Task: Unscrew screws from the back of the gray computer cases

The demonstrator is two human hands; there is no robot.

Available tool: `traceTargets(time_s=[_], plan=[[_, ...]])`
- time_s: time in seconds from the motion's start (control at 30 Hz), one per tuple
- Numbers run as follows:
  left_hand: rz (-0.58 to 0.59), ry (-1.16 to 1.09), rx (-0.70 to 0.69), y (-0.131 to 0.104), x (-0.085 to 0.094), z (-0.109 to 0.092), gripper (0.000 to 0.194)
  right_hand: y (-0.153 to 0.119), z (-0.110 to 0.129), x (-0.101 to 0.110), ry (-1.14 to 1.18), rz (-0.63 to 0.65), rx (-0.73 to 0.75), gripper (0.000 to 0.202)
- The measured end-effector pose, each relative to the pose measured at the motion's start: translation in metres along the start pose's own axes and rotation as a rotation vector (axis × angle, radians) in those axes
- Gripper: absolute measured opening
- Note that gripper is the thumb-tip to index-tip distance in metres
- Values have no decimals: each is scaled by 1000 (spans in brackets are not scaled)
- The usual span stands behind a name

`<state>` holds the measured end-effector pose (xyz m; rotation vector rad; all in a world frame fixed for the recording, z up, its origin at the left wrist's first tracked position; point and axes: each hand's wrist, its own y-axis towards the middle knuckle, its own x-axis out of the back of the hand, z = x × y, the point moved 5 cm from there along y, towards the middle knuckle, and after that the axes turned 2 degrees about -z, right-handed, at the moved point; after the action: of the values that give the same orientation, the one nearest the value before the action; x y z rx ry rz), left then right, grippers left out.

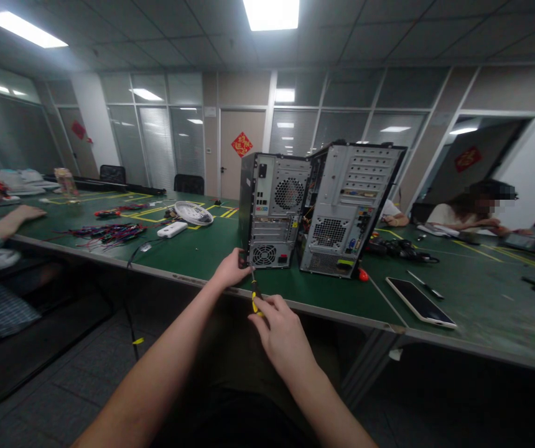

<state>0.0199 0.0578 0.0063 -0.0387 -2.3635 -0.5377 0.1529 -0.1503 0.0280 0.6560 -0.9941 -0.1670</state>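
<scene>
From the right hand (280, 328), whose fingers pinch a yellow-and-black screwdriver (255, 292), the boxy silver-and-black metal computer tower (271, 234) stands at twelve o'clock. The left hand (231, 271) is at its seven-o'clock corner, finger closure unclear. A straight, steady shaft suits the perforated, ribbed panel.

Red diamond decorations on pale doors (243, 168) (lit ceiling panels (272, 14) above).

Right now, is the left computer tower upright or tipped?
Upright: the left computer tower stands on the green table, its long side edges running up from the surface.
</scene>
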Motion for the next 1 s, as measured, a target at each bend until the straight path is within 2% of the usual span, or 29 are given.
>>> traceTargets(time_s=[0.13,0.27,0.37,0.67,0.87,1.0], plan=[[-4,0,2,-1,1,-2,58,-1,0,-1,11,-7,-12,31],[-6,2,-2,0,1,-1,58,-2,3,-3,16,38,-8,39],[-13,-4,-8,0,1,0,58,-2,4,-4,30,53,-19,36],[-5,2,-3,1,0,1,60,0,1,7,35,-87,-19,17],[-14,-2,-17,0,2,-2,58,-1,5,8,-39,-77,71,28],[-13,-9,-9,0,2,-1,58,0,2,7,-58,-71,-1,10]])
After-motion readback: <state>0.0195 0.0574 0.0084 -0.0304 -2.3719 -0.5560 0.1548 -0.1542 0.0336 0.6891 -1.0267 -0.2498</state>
